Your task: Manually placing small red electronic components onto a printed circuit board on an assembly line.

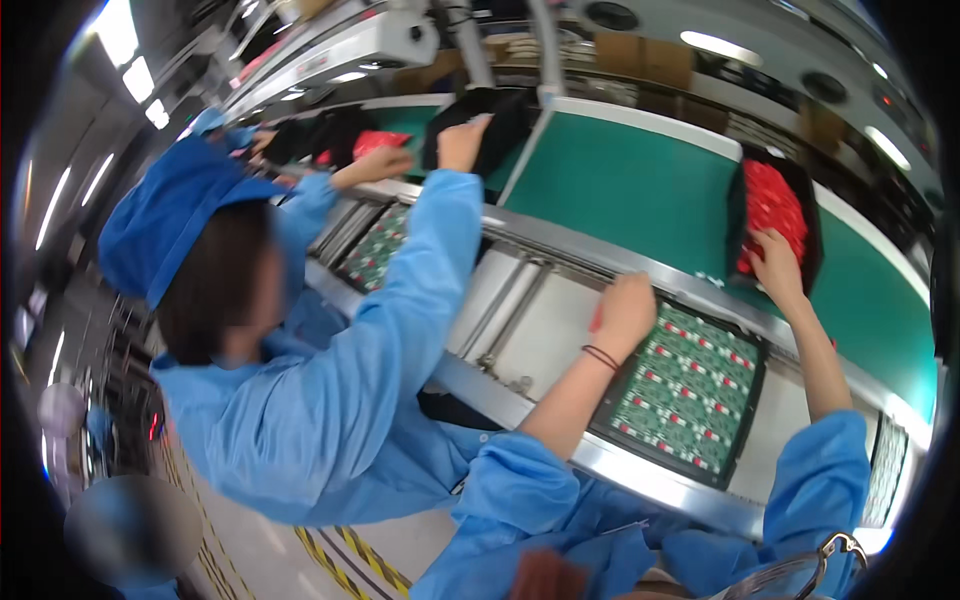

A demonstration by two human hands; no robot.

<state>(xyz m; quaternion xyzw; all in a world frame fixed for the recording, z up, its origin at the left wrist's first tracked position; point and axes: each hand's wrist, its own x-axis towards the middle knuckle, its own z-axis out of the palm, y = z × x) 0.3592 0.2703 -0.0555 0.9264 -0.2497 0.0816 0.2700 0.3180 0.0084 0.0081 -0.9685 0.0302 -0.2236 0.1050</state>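
My left hand (pixel 628 312) is closed in a fist over the upper left corner of a panel of green circuit boards (pixel 690 385). A bit of red shows at the edge of that fist, so it appears to hold small red parts. Rows of red and white pieces sit across the panel, which lies in a dark tray frame (pixel 742 470) on the conveyor rail. Farther right, my right hand (pixel 777 266) reaches into a black bin (pixel 812 245) heaped with small red parts (pixel 775 205). Its fingers are curled against the parts; whatever is between the fingertips is hidden.
At my left, a co-worker (pixel 330 400) in blue reaches over another board panel (pixel 380 245) toward a black bin (pixel 490 130). A green belt (pixel 620 190) runs behind the metal rail (pixel 650 485). A few white bits (pixel 710 280) lie near the belt's edge.
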